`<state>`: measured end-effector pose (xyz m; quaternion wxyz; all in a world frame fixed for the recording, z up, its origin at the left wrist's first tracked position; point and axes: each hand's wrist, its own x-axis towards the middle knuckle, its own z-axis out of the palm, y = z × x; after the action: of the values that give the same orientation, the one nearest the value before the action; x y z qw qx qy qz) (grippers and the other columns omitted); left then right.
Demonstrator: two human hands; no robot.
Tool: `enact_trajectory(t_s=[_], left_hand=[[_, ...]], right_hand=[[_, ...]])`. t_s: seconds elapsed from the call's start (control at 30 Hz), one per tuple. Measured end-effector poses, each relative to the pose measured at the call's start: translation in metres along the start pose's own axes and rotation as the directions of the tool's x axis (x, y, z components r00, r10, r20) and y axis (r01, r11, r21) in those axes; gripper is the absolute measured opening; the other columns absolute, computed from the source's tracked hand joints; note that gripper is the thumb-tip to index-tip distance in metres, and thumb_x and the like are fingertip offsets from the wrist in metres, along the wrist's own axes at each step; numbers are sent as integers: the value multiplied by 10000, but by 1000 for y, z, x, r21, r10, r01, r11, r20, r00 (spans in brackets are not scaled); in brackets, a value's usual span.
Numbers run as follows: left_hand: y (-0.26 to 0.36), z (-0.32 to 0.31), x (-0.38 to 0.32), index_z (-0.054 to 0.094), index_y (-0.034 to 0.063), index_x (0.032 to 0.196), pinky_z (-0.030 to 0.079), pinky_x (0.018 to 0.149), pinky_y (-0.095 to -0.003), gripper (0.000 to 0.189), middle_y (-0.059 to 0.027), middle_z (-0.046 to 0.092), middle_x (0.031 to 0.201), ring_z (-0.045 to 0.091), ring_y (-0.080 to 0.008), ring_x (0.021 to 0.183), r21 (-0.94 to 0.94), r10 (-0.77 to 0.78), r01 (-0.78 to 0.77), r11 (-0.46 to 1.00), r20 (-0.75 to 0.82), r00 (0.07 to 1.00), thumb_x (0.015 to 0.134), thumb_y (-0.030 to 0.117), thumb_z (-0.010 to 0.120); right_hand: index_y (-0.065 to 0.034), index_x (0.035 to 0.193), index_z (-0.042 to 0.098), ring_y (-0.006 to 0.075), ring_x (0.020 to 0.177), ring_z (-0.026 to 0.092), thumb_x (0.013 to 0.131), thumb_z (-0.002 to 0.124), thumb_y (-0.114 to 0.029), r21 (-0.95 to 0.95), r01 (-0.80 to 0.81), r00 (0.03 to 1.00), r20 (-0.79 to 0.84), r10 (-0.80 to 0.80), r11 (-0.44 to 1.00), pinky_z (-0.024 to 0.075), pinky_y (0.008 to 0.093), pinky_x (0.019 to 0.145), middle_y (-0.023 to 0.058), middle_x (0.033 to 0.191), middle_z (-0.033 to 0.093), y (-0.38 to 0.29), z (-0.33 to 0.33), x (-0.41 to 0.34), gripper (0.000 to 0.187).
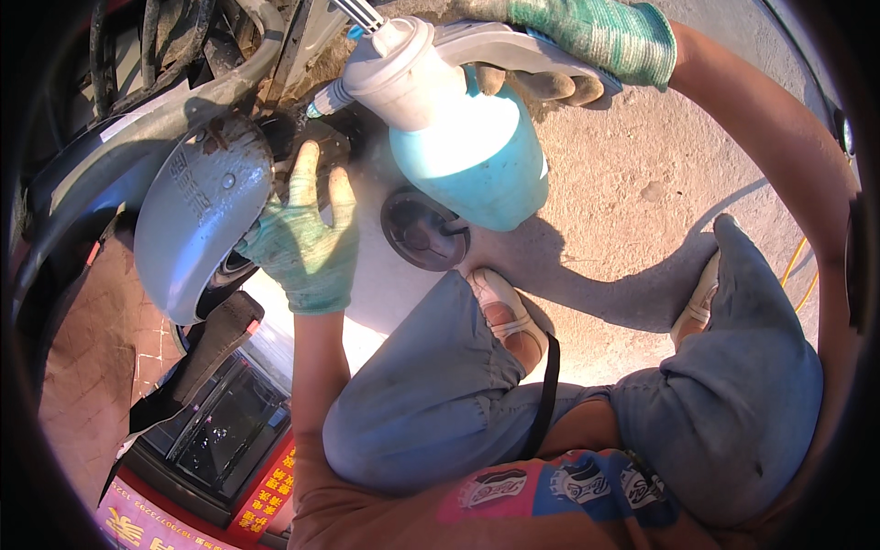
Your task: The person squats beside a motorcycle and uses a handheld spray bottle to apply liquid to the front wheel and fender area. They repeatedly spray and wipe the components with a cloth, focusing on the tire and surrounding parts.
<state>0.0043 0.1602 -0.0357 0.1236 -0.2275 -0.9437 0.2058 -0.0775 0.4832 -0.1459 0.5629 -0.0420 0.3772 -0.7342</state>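
My right hand, in a green knit glove, grips the handle of a pump spray bottle. The bottle has a teal body and a whitish pump head, and is tilted. Its nozzle points left, towards a dark part beyond my left fingertips. My left hand, also in a green glove, lies against the edge of a curved grey cover. Two fingers extend upward over the dark part; the others are partly hidden at the cover's edge. The cover bears raised writing, a bolt head and a rusty patch.
Bent metal tubing runs along the upper left. A round dark disc sits below the bottle. At lower left are a brown quilted covering and a black box with printed labels. A yellow cable lies at right.
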Motion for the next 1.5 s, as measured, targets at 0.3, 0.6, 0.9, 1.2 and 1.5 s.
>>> enact_trajectory(t_s=[0.3, 0.6, 0.9, 1.2, 1.5], left_hand=[[2, -1, -2, 755, 261, 1230, 396, 1046, -491, 354, -67, 713, 1087, 639, -284, 1111, 23, -40, 40, 999, 35, 999, 885, 339, 774], [-1, 1, -4, 752, 254, 1228, 475, 984, -523, 380, -184, 720, 1165, 667, -387, 1110, 23, -49, 47, 999, 56, 997, 866, 369, 760], [0, 1, -3, 763, 250, 1202, 476, 970, -517, 352, -168, 726, 1132, 669, -375, 1087, 7, -44, 44, 999, 41, 998, 868, 361, 759], [0, 0, -2, 763, 245, 1175, 489, 953, -510, 327, -160, 725, 1139, 676, -367, 1080, -7, -37, 38, 999, 37, 999, 863, 341, 763], [0, 0, -2, 759, 245, 1184, 488, 954, -506, 329, -145, 734, 1103, 681, -364, 1061, -33, -55, 56, 998, 52, 997, 870, 343, 756]], right_hand=[[-94, 994, 704, 64, 405, 443, 1036, 439, -667, -3, 17, 1000, 13, -17, 1000, 339, 200, 357, -24, 570, 528, 4, -5, 1, 633], [-95, 966, 707, 65, 401, 449, 1038, 443, -660, -22, -16, 1000, -16, 15, 1000, 341, 201, 352, -25, 559, 524, -1, 2, -1, 628], [-86, 976, 713, 68, 400, 451, 1046, 451, -637, -8, -29, 1000, 0, 29, 1000, 341, 200, 351, -26, 561, 531, -1, 1, 1, 614], [-82, 1002, 706, 67, 398, 438, 1051, 451, -625, 1, -1, 1000, 24, 1, 1000, 330, 200, 349, -20, 562, 527, 0, -1, 1, 602], [-78, 986, 693, 67, 399, 444, 1054, 410, -650, -51, 36, 999, -3, -36, 998, 331, 204, 347, -18, 554, 513, 0, -1, 1, 641]])
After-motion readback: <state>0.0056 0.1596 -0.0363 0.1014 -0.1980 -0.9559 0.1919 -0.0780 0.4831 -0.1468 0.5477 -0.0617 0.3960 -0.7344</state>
